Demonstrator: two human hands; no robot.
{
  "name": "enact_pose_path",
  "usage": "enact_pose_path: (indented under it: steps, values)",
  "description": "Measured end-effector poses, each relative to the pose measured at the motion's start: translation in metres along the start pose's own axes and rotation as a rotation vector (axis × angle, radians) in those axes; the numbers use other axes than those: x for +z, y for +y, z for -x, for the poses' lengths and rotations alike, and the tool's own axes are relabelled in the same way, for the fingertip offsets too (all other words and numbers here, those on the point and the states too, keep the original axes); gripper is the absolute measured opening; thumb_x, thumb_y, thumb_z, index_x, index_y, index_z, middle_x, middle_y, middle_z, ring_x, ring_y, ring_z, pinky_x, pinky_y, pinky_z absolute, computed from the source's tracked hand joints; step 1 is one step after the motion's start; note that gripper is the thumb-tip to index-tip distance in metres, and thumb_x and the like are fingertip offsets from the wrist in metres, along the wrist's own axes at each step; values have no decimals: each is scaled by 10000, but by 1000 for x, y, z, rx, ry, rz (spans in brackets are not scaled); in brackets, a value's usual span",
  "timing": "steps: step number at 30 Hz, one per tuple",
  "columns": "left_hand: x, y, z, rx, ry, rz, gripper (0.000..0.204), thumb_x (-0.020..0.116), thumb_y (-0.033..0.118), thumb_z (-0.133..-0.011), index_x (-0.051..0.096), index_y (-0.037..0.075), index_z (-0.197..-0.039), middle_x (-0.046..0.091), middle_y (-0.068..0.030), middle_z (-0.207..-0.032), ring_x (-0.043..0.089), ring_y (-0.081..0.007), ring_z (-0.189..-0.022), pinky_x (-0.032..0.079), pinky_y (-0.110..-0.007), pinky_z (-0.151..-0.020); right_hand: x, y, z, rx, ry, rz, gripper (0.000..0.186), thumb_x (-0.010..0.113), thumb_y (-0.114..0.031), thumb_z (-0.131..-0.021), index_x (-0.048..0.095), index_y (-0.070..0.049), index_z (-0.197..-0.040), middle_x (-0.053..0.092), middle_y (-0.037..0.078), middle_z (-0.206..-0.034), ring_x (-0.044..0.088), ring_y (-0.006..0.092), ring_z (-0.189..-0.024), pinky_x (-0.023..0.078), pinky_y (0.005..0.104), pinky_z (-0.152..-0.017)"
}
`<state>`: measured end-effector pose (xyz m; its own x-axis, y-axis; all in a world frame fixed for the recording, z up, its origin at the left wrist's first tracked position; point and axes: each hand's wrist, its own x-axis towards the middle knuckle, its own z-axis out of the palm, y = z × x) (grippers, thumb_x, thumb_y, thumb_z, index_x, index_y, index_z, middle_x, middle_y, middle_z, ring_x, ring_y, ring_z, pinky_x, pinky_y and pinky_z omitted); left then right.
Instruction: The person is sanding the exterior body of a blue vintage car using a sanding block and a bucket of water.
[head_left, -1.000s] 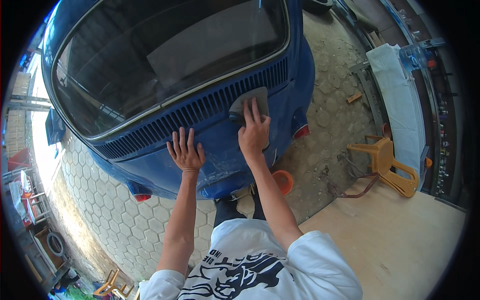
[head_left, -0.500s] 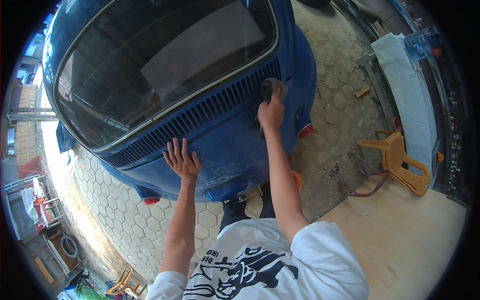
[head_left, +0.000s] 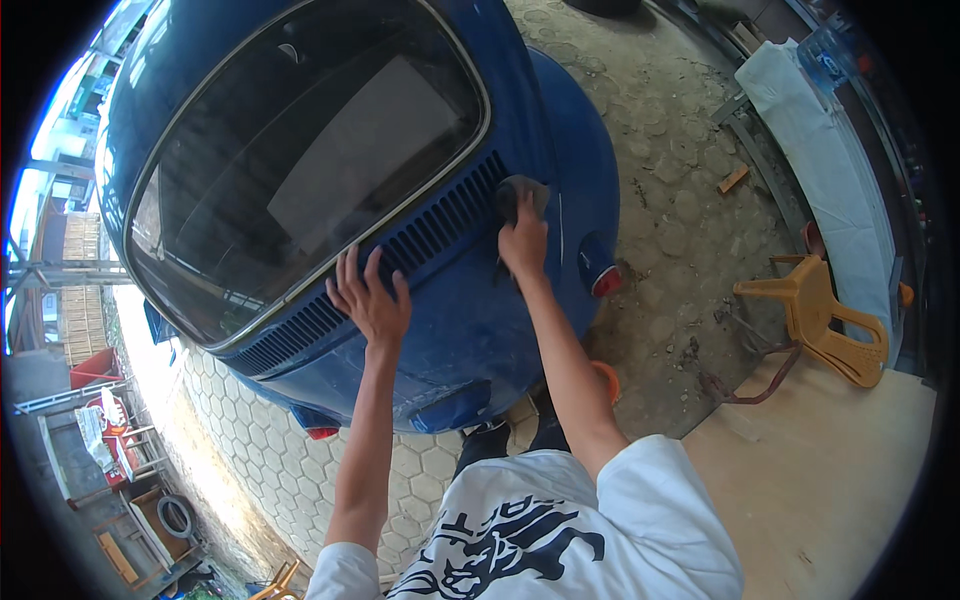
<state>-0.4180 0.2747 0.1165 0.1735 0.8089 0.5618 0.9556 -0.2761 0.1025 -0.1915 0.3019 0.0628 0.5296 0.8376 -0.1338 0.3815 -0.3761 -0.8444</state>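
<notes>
Under the right hand's [head_left: 524, 245] fingertips: a small grey cloth [head_left: 522, 194], bunched and dark toward its left, paler along its right edge; it lies against the rounded blue metal rear of a car [head_left: 475, 315], just beside the right end of the slotted vent strip [head_left: 430, 232].
Blue panel: dull and smeared, with pale scuffs low down near its middle.
Right arm: reaching up and forward from the white sleeve [head_left: 650, 490], slightly bent at the elbow, wrist almost in line with the forearm.
Right grip: fingers closed over the cloth and pressing it toward the metal; the thumb's exact hold is too hidden to tell.
Left arm: stretched forward, nearly straight, left of the body.
Left hand [head_left: 374, 305]: empty, fingers spread and lightly bent over the vent strip, fingertips close to the silver trim of the dark glass rear window [head_left: 300, 170]; whether each one touches is unclear.
Ground: pale hexagonal paving [head_left: 235, 425] to the left, an orange round plastic container [head_left: 607, 381] partly behind the right forearm.
Farther right: a yellow-orange plastic chair [head_left: 818, 318] lying tipped beside a pale wooden board [head_left: 820, 470].
</notes>
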Motion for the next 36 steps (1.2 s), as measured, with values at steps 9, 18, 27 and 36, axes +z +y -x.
enact_pose_path:
  steps: [9, 18, 27, 36]
  values:
    - [44, 44, -63, 63, -111, -299, 488, 475, 408, -941, 479, 256, -1404, 345, -40, -1534, 304, -269, -1416, 137, -545, -1150, -4, 2, -35, -198, 42, -7, 700, 509, 67, -757, 442, -101, -1433, 421, 158, -1473, 526, 381, -998, 483, 422, -941]
    - [44, 47, -59, 63, -99, -325, 460, 447, 403, -954, 508, 240, -1380, 373, -74, -1517, 310, -295, -1414, 139, -538, -1147, -6, 21, -48, -359, 129, 81, 714, 489, 84, -724, 507, -149, -1399, 471, 100, -1453, 513, 312, -913, 511, 344, -866]
    - [42, 43, -59, 47, -100, -338, 454, 448, 404, -951, 526, 233, -1364, 382, -84, -1510, 310, -301, -1414, 143, -538, -1143, -19, -11, -48, -431, -18, 126, 719, 516, 65, -705, 515, -151, -1390, 493, 94, -1433, 512, 321, -897, 511, 350, -837]
    - [45, 41, -59, 55, -84, -328, 466, 462, 401, -940, 522, 232, -1371, 397, -87, -1499, 322, -305, -1406, 137, -538, -1148, -21, -17, -52, -461, -52, 202, 707, 536, 57, -698, 527, -135, -1378, 514, 75, -1416, 514, 296, -898, 521, 338, -804]
